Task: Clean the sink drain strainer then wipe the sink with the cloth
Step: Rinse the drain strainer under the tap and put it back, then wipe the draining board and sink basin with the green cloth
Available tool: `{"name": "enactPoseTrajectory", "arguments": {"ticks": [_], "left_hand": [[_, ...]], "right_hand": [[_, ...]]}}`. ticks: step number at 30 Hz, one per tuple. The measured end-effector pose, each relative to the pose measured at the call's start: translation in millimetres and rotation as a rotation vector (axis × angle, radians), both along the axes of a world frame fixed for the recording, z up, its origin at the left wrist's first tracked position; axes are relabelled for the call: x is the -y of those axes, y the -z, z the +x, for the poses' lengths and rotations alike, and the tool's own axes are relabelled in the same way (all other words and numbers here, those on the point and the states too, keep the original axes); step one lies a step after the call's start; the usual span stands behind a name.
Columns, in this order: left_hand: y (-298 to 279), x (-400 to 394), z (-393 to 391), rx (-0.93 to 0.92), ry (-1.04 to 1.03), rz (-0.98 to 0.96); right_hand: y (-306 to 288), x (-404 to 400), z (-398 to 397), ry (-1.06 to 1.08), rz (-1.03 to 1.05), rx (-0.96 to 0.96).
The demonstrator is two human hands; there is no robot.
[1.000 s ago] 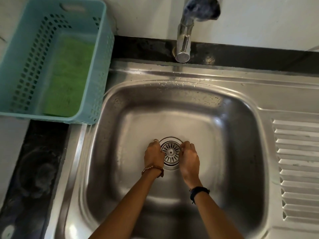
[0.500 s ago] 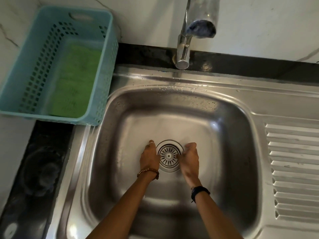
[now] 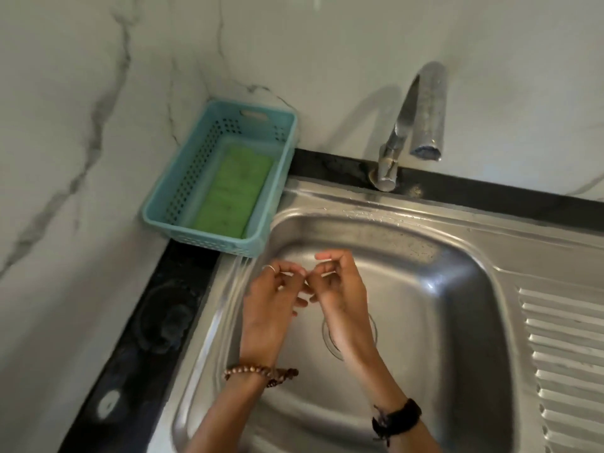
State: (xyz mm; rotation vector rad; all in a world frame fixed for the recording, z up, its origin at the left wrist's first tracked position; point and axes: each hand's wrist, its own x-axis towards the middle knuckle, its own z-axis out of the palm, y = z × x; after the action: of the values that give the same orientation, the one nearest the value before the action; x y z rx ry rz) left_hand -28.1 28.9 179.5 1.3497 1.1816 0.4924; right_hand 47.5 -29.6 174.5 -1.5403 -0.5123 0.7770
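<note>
Both my hands are raised above the steel sink [image 3: 441,322], close together near its back left corner. My left hand [image 3: 271,308] and my right hand [image 3: 340,289] have curled fingers that pinch a thin pale-edged metal piece between them, which looks like the drain strainer [image 3: 292,273]; motion blur hides its shape. The drain opening [image 3: 373,328] shows only as a ring, mostly covered by my right wrist. A green cloth [image 3: 232,194] lies flat in the light blue basket [image 3: 153,217] at the sink's back left.
A chrome faucet [image 3: 425,109] arches over the back rim. A ribbed drainboard [image 3: 565,354] lies to the right. Black counter [image 3: 147,338] runs along the left side, with marble walls behind and to the left.
Both hands have lifted from the drain at the sink bottom and moved up and left toward the basket. The view has tilted up, showing more wall.
</note>
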Motion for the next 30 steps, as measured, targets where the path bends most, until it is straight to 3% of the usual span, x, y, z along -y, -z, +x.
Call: {"name": "enactPoseTrajectory", "arguments": {"ticks": [4, 6, 8, 10, 12, 18, 20, 24, 30], "left_hand": [[-52.0, -52.9, -11.6, 0.081, -0.102, 0.303], [-61.7, -88.4, -10.0, -0.035, -0.108, 0.482], [-60.1, -122.8, -4.2, -0.294, -0.068, 0.603], [-48.6, -153.7, 3.5, -0.552, 0.059, 0.62], [-38.5, -172.8, 12.7, -0.73, 0.214, 0.573], [-12.4, -194.0, 23.8, -0.884, 0.335, 0.504], [-4.8, -194.2, 20.7, -0.882, 0.319, 0.455], [-1.9, -192.1, 17.2, -0.836, 0.243, 0.41], [-39.2, -196.5, 11.2, -0.359, -0.001, 0.477]], "right_hand": [[-54.2, -59.0, -3.9, -0.115, 0.127, 0.197], [-66.8, -92.6, -2.4, -0.12, 0.058, 0.409], [-67.8, -127.1, 1.6, -0.153, -0.132, 0.65], [-60.4, -158.5, 6.3, -0.251, -0.395, 0.817], [-48.2, -181.1, 9.2, -0.368, -0.582, 0.86], [-8.7, -217.9, 6.4, -0.527, -0.889, 0.99], [-3.0, -224.7, 6.7, -0.462, -0.884, 0.851], [-4.3, -228.7, 12.1, -0.238, -0.639, 0.334], [-34.1, -215.8, 11.4, -0.031, -0.203, 0.011]]}}
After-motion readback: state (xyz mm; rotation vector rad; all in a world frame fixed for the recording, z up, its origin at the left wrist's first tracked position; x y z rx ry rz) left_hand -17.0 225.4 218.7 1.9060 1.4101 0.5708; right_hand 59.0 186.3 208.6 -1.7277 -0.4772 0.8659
